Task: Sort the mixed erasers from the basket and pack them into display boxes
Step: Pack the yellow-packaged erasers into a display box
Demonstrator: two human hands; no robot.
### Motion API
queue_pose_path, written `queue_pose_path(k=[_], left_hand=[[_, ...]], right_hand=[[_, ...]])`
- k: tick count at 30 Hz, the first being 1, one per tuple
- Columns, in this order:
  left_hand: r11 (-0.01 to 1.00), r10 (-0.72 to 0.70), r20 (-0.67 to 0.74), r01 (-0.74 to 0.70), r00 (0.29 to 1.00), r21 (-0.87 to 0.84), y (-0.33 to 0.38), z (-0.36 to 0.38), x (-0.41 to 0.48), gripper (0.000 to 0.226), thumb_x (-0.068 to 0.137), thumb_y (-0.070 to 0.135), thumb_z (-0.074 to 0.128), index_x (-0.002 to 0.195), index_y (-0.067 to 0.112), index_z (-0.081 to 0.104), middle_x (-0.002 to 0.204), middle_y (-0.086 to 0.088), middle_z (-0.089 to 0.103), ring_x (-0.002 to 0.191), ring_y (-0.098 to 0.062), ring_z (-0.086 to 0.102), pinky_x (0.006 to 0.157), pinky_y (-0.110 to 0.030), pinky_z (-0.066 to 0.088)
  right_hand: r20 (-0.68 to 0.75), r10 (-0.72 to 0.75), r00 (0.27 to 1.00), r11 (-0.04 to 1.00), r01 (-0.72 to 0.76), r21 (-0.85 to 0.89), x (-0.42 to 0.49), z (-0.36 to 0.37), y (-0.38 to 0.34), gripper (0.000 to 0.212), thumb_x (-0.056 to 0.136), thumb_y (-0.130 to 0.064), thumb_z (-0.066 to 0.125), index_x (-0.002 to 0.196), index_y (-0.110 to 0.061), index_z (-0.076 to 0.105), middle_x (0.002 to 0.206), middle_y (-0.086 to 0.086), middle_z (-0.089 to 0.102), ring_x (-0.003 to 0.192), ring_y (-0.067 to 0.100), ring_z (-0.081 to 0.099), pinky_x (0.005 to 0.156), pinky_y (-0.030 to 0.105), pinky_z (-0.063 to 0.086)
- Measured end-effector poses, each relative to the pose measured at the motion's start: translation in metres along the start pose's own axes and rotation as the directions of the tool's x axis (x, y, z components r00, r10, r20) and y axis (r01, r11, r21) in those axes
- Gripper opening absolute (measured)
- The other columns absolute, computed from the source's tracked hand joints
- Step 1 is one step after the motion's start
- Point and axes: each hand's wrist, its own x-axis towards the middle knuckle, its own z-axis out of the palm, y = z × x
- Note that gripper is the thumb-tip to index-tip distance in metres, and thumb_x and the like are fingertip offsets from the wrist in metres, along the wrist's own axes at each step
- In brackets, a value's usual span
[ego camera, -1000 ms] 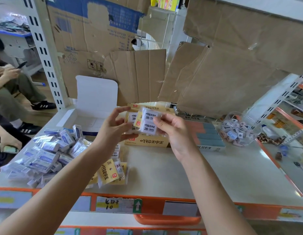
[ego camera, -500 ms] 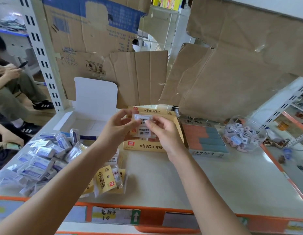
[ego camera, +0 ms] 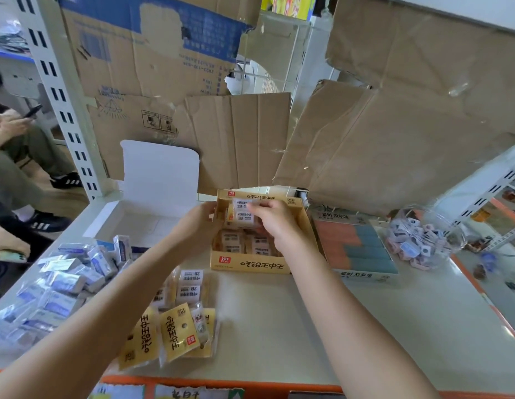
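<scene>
A yellow display box (ego camera: 250,264) stands mid-shelf with several wrapped eraser packs inside. My right hand (ego camera: 272,223) pinches a white 2B eraser pack (ego camera: 241,213) and holds it inside the box near its back wall. My left hand (ego camera: 197,223) grips the box's left wall. More yellow-carded eraser packs (ego camera: 175,326) lie loose in front of the box. A heap of blue-and-white wrapped erasers (ego camera: 60,283) covers the shelf's left side.
An open white box (ego camera: 159,174) stands left of the yellow one. To the right are a display box of orange and teal erasers (ego camera: 357,249) and a clear tub of small erasers (ego camera: 417,240). Cardboard sheets line the back. People sit at far left.
Both hands moved forward and down from mid-air into the yellow box, carrying the 2B eraser pack; my left hand now grips the box wall.
</scene>
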Motion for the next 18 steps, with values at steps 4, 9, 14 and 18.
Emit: queue_pose_path(k=[4,9,14,18], left_hand=[[0.998,-0.009,0.018,0.010,1.000,-0.057,-0.0019,0.0006,0.0033,0.030,0.093,0.012,0.049,0.123,0.011,0.051,0.092,0.005,0.058,0.078,-0.012,0.060,0.065,-0.025,0.052],[0.999,-0.004,0.051,0.006,0.999,-0.044,-0.0046,-0.0015,0.0050,0.032,0.094,0.010,0.045,0.126,0.011,0.048,0.104,-0.002,0.061,0.089,-0.018,0.062,0.070,-0.029,0.055],[1.000,0.004,0.066,-0.004,0.998,-0.001,-0.0075,-0.0008,0.0064,0.035,0.092,0.005,0.042,0.125,0.014,0.048,0.105,-0.003,0.061,0.088,-0.016,0.061,0.068,-0.025,0.053],[1.000,0.006,0.071,-0.008,0.997,0.021,-0.0082,-0.0011,0.0070,0.039,0.091,0.004,0.041,0.128,0.016,0.047,0.104,0.001,0.058,0.089,-0.015,0.058,0.065,-0.020,0.051]], right_hand=[[-0.021,-0.033,0.999,0.987,0.030,-0.156,0.0075,0.0118,-0.0024,0.032,0.089,-0.032,0.063,0.111,-0.010,0.057,0.104,0.002,0.061,0.090,0.016,0.054,0.068,0.025,0.039],[-0.050,-0.203,0.978,0.855,0.152,-0.496,0.0108,0.0112,0.0049,0.042,0.086,-0.047,0.062,0.101,-0.007,0.064,0.088,0.001,0.066,0.070,0.013,0.059,0.050,0.021,0.038],[-0.022,-0.125,0.992,0.907,0.106,-0.407,0.0107,0.0072,0.0030,0.029,0.089,-0.032,0.062,0.101,-0.006,0.068,0.092,0.006,0.070,0.072,0.020,0.067,0.065,0.032,0.057],[0.054,-0.026,0.998,0.964,0.040,-0.263,0.0107,0.0100,-0.0017,0.017,0.090,-0.014,0.061,0.102,-0.004,0.067,0.100,0.011,0.069,0.087,0.029,0.068,0.080,0.045,0.057]])
